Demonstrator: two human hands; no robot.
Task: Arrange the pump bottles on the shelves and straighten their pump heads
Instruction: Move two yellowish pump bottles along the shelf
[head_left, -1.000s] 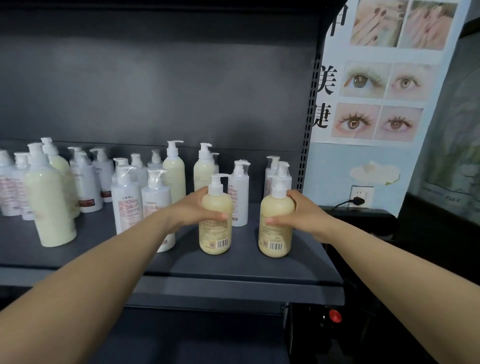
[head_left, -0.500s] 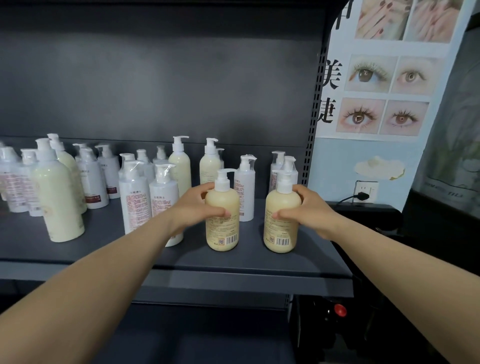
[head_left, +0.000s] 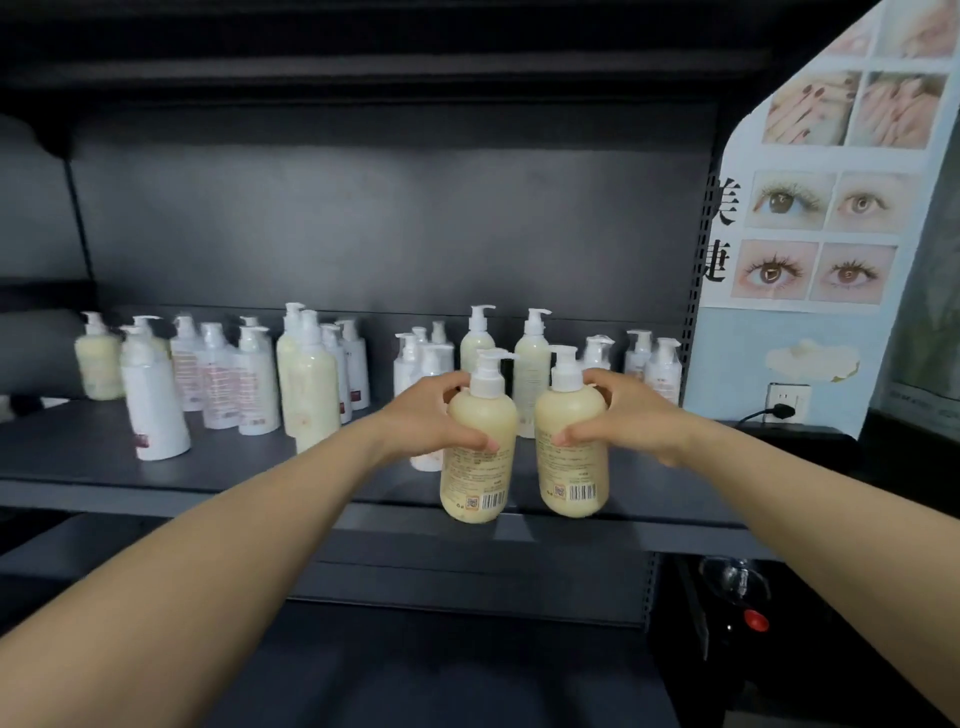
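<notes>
Gripping two yellow pump bottles, one per hand, at the front edge of the dark shelf (head_left: 218, 467). Left hand (head_left: 431, 421) wraps the left yellow bottle (head_left: 480, 457) at its shoulder, fingers curled round the back, thumb across the front. Right hand (head_left: 623, 415) holds the right yellow bottle (head_left: 571, 452) the same way, mirrored. Bottles are upright, side by side, just apart, barcodes facing the camera. Their bases overlap the shelf's front lip; can't tell whether they rest on it or are lifted clear. Left bottle's pump head (head_left: 491, 364) has its spout pointing right; right bottle's pump head (head_left: 565, 364) spout direction not readable.

Behind them: a cluster of white bottles (head_left: 249, 384) and pale cream bottles (head_left: 311, 384) standing across the shelf's middle and left, two tall cream ones (head_left: 532, 364) just behind the held pair, more white ones (head_left: 660, 364) at the right end. Heavy motion blur on the left group. Poster (head_left: 810, 208) with eye and nail photos on the wall to the right, wall socket (head_left: 787, 400) below it with a plug in.
</notes>
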